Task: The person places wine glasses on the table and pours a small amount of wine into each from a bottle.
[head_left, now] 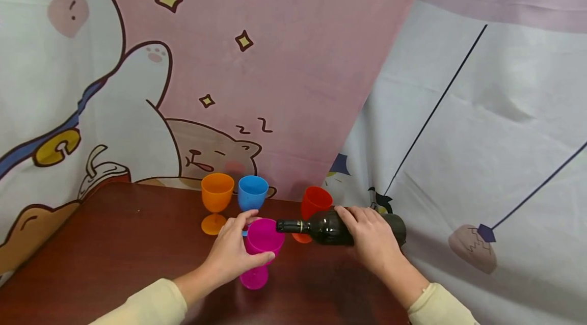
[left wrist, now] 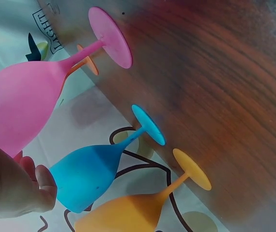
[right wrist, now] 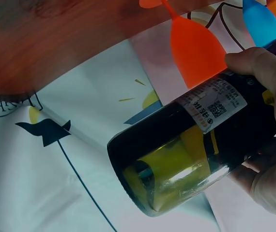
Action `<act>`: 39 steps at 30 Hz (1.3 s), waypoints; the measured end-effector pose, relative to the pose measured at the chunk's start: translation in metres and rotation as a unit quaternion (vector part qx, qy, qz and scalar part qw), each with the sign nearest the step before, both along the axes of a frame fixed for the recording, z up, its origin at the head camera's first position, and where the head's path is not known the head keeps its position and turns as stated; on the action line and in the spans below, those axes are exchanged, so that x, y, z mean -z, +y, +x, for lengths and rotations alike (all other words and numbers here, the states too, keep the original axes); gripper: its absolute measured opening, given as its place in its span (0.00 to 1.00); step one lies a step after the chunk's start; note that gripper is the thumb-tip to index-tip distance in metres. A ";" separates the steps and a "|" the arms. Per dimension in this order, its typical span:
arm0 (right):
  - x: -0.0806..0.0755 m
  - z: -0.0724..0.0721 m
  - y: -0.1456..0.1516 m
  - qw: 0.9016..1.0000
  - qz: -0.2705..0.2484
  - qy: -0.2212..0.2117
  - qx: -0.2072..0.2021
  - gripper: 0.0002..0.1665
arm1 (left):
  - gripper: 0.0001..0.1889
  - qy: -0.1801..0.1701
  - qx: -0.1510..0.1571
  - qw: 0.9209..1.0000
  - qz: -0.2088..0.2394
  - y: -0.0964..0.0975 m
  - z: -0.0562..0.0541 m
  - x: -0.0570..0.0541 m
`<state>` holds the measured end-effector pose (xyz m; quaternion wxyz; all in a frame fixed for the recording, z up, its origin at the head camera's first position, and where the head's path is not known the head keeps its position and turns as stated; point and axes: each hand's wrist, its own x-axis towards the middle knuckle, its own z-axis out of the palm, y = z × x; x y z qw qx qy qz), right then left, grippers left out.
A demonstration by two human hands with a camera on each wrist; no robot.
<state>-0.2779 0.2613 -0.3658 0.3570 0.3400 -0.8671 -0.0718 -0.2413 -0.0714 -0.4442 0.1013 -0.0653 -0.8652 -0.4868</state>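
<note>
My left hand [head_left: 233, 247] holds a magenta plastic goblet [head_left: 265, 243] by its bowl, thumb on the near side and fingers on the far side. The goblet is upright, stem and round foot below the hand. Around the body of a dark glass wine bottle [head_left: 329, 228], my right hand [head_left: 375, 237] has its grip. The bottle lies nearly level, its neck pointing left and its mouth over the goblet's rim. Its base and a white printed label [right wrist: 215, 107] show in the right wrist view. No liquid stream is visible.
Behind the hands, an orange goblet [head_left: 217, 193] and a blue goblet [head_left: 252, 193] stand upright on the brown wooden table [head_left: 124, 253]. A red goblet [head_left: 315, 201] stands behind the bottle, partly covered by it. A cartoon-printed cloth [head_left: 293, 70] hangs along the table's back and right.
</note>
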 end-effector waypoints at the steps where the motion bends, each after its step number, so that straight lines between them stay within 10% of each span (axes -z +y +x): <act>1: -0.001 0.000 0.000 1.000 0.001 0.000 0.000 0.51 | 0.56 0.001 0.000 1.000 0.000 0.000 0.000 0.000; 39: -0.010 0.005 0.000 0.999 0.027 0.030 -0.005 0.43 | 0.54 0.011 -0.004 1.000 -0.015 0.001 0.001 0.004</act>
